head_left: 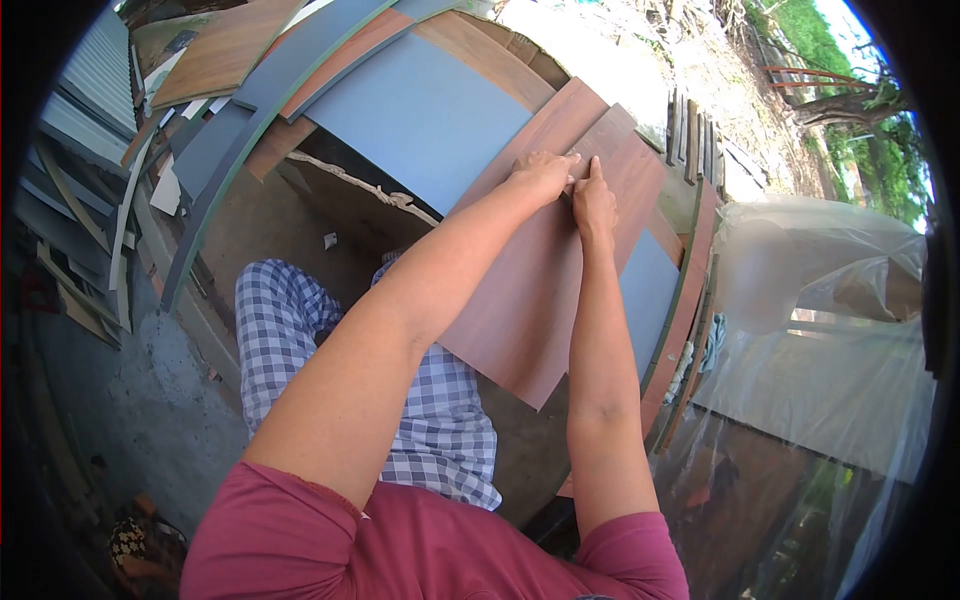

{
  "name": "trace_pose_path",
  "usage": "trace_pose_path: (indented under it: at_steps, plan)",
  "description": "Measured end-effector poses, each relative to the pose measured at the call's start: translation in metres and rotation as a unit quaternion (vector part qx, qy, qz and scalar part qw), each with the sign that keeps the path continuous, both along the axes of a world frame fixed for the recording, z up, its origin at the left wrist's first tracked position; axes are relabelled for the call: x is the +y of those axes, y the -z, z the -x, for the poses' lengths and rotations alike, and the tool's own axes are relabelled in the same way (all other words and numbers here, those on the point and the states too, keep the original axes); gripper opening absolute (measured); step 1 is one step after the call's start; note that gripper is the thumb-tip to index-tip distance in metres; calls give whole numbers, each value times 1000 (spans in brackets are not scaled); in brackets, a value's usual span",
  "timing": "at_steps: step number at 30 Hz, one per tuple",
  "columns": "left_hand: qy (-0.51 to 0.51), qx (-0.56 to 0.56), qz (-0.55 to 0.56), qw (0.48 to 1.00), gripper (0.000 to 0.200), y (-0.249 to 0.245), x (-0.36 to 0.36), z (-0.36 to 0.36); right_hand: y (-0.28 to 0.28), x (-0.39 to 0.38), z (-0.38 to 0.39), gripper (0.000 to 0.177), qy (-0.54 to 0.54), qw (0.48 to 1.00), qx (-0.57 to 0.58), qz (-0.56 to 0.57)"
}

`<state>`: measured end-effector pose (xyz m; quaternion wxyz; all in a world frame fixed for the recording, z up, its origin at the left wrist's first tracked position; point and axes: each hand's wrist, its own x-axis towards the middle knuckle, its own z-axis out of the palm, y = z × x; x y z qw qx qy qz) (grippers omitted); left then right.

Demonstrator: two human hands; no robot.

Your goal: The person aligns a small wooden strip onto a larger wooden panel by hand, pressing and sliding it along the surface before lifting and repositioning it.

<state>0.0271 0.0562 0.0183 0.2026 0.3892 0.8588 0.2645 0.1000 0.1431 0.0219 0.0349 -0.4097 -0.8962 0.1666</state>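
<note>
A reddish-brown wood-grain board [520, 310] lies slanted in front of me, with another brown board [632, 165] along its right side. Both hands are at the far part of these boards. My left hand [548, 174] rests there with its fingers bent; what it holds, if anything, is too small to tell. Just right of it, my right hand [596, 203] has its index finger stretched forward on the brown surface and the other fingers curled. Under the boards lies a blue-grey panel [425, 115], and more blue-grey surface shows to the right.
Curved grey and brown strips [250, 130] and stacked boards [222, 55] lie at the upper left. Corrugated sheets [98, 75] stand at the far left. Clear plastic sheeting [840, 340] hangs at the right. Wooden slats [690, 140] are at the upper right.
</note>
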Motion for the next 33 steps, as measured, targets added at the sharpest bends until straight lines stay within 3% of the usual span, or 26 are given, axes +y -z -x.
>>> trace_pose_path:
  at_steps: [12,18,20,33]
  plan:
    - [-18,10,-32,999,46,1,-129,-95,-11,-124,-98,52,-32,999,-9,40]
    - [-30,-21,11,999,48,-21,-220,-138,-21,-205,-141,51,-74,996,-25,52]
    - [-41,-8,-32,999,48,-12,-239,-144,-20,-220,-145,54,-89,994,-23,60]
    - [-50,18,-41,998,46,-12,-246,-112,-18,-223,-111,51,-115,992,-24,36]
